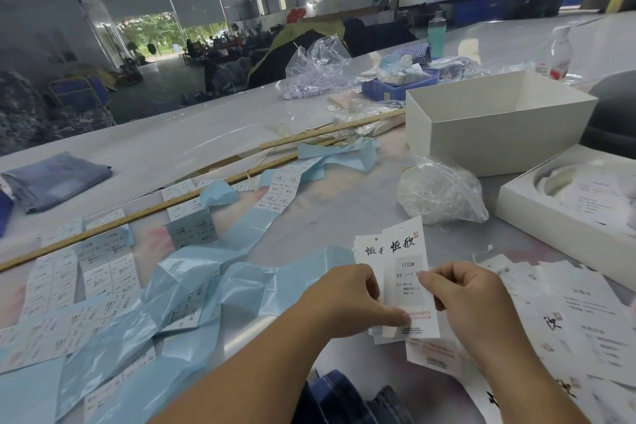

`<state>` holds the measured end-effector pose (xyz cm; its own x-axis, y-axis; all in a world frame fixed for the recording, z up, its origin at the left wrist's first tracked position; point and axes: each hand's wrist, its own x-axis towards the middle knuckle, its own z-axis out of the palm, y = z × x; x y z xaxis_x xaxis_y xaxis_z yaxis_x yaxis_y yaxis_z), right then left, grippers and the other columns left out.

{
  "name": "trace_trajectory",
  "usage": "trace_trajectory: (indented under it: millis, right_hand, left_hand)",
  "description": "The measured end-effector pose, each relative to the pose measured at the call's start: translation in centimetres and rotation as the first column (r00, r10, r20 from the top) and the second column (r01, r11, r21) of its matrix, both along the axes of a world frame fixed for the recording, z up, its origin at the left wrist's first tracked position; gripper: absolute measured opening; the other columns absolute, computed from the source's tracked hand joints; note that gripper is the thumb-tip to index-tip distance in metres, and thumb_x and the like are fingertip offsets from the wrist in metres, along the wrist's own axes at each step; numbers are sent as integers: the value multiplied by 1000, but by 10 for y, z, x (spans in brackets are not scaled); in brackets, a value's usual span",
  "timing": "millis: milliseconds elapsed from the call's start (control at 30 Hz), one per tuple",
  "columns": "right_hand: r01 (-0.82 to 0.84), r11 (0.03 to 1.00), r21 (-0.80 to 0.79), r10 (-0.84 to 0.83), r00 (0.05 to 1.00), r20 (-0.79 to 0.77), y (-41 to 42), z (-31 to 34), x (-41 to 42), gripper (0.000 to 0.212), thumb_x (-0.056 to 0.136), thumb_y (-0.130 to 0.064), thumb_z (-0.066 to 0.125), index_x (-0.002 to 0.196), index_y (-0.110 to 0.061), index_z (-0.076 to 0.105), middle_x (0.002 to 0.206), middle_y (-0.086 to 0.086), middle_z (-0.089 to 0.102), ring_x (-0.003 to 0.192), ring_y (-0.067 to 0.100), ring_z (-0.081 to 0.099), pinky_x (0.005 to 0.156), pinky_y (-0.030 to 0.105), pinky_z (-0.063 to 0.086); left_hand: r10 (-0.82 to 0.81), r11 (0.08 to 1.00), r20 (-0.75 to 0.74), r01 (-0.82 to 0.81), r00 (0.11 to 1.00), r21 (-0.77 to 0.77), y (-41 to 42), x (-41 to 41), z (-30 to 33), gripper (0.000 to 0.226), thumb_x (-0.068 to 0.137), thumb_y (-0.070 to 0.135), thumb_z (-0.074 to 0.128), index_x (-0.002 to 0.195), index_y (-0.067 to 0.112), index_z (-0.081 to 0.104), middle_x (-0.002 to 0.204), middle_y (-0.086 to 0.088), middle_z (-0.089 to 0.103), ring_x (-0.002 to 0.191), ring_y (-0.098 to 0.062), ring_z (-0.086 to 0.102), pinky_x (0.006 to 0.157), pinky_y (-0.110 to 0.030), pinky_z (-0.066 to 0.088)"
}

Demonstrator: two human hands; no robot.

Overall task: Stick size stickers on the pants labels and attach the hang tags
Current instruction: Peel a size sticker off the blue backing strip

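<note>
- left hand is pinching the small stack of hang tags by its lower left edge, just above the counter.
- right hand is gripping the tags' right edge, fingers curled round it.
- blue sticker strips are trailing off to the left.

hang tag printed "恒欣" and "1103#", sticker strip reading "1103#"

Loose tags blurred, sticker print perhaps unreadable
</note>
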<state>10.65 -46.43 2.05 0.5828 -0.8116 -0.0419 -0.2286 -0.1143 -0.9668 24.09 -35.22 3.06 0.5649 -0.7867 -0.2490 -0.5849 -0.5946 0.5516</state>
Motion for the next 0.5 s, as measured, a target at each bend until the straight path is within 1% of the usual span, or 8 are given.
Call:
trace_trajectory:
  millis: [67,133,167,233,333,400,433,500]
  right_hand:
    - [-14,1000,23,14,1000,0,1,1,0,23,87,-21,70,65,-13,68,62,-3,71,55,15,68,56,37,54]
    - [-21,997,70,19,1000,20,2,3,0,22,86,-21,71,65,-12,69,64,5,72,62,29,70,67,48,58]
    - [-20,996,85,18,999,29,3,3,0,21,85,-21,71,66,-13,70,64,7,71,64,33,70,69,52,58]
    - [-21,994,103,18,999,32,3,3,1,20,86,-21,71,66,-15,70,65,8,72,64,34,70,70,55,58]
    - [-30,991,133,25,999,34,3,2,2,19,86,-21,71,68,-17,70,67,8,73,65,34,71,72,59,57]
    - [-35,991,133,31,999,35,3,2,2,17,86,-23,70,69,-22,71,67,6,73,63,32,71,70,58,58]
    - [-38,990,135,34,999,37,3,1,3,17,86,-24,70,69,-23,71,67,6,73,61,31,71,69,58,58]
    - [-47,986,161,38,998,56,4,1,4,18,87,-22,70,69,-19,70,69,8,73,63,33,72,70,61,57]
  left_hand:
    - [-7,1000,-10,7,1000,-1,0,0,0,45,69,61,76,87,28,53,92,14,62,82,-10,62,73,-31,56]
    - [0,1000,-21,0,1000,-10,0,0,0,43,71,62,74,86,28,53,90,14,62,80,-9,61,66,-27,53]
    - [4,1000,-28,-5,1000,-16,-1,0,0,42,72,63,73,84,28,53,89,14,62,79,-8,61,62,-24,49]
    - [11,1000,-39,-12,999,-27,-1,0,0,40,74,63,71,83,29,52,91,14,62,78,-7,60,61,-22,44]
    - [10,999,-69,-12,998,-33,0,0,1,42,70,63,75,84,29,53,93,14,62,79,-6,60,62,-23,49]
    - [1,1000,-95,-4,996,-25,1,-2,3,51,60,63,81,86,29,53,97,16,62,83,-7,62,71,-28,57]
    - [-5,1000,-89,4,996,-13,1,-3,3,54,56,62,83,87,29,52,98,16,62,85,-7,62,76,-31,59]
    - [-18,1000,-61,19,998,8,2,-4,5,59,52,59,86,88,30,50,97,16,61,86,-7,62,78,-33,58]
